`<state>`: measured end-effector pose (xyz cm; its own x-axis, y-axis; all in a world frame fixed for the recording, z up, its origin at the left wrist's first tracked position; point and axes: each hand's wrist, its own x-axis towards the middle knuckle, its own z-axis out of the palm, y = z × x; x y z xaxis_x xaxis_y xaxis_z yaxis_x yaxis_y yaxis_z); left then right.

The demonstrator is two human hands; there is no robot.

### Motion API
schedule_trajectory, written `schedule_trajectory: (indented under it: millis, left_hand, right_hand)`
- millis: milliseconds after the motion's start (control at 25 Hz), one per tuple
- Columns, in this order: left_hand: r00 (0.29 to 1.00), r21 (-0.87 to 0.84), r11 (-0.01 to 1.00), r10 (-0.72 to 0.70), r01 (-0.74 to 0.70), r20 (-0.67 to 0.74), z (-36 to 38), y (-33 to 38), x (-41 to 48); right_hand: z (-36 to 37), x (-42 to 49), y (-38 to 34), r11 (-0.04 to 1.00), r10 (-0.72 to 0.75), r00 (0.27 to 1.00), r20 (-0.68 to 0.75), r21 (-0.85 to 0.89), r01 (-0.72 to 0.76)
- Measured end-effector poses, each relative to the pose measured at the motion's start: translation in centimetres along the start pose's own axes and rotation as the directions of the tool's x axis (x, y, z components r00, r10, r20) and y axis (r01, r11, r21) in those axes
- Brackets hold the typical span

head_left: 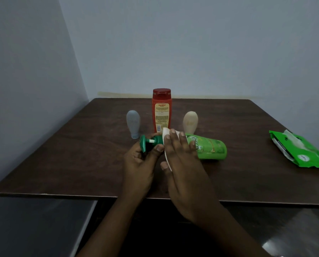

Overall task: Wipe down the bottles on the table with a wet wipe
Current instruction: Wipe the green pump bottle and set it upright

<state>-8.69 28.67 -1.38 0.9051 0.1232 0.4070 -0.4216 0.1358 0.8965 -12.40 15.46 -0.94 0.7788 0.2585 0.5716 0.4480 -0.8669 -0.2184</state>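
Hands meet at the middle of the dark wooden table [62,160], both on the green pump bottle [208,148], which lies on its side with its base toward the right and its pump head toward the left. The left hand [138,162] grips the bottle at the neck: the fingers curl round the dark green collar just behind the pump head [143,143], with the thumb tip resting near the shoulder of the bottle. The right hand [181,154] lies flat across the upper body of the bottle, fingers straight and held close together, pressing a white wet wipe [165,135] against the plastic. The wipe shows above the fingertips and again below the edge of the palm, beside the thumb. The label side of the bottle faces up and to the right of the right hand.

Three more bottles stand upright behind the green one. The red bottle [161,112] with a red flip cap stands in the middle, just behind the hands. The small grey bottle [133,124] stands on its cap to the left of it, and the small beige bottle [190,122] stands to the right, just behind the green bottle. All three are apart from one another.

The green wipe pack [303,153] lies flat near the right edge of the table, well apart from the bottles, with white tissue showing at its opening.
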Motion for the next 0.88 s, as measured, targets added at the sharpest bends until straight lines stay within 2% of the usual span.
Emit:
schedule_trajectory:
  millis: [280,440,640,880]
  left_hand:
    - [0.997,0.043,0.999,-0.026,0.029,-0.079,0.6,-0.1,-0.7]
    - [0.988,-0.030,0.995,-0.095,0.092,-0.124,0.6,-0.5,-1.2]
    - [0.971,-0.169,0.976,-0.167,0.139,-0.168,0.5,-1.6,-0.6]
    - [0.971,-0.162,0.977,-0.167,0.140,-0.170,0.5,-1.8,-0.6]
  right_hand:
    - [0.5,-1.9,-0.6,0.994,0.007,1.000,-0.026,-0.108,-0.010]
    - [0.0,-2.5,0.5,0.996,0.004,1.000,0.017,-0.086,-0.002]
    - [-1.0,-3.9,5.7,0.974,0.225,0.972,0.069,-0.012,-0.225]
    - [-1.5,-3.4,7.5,0.875,0.477,0.876,0.075,0.047,-0.481]
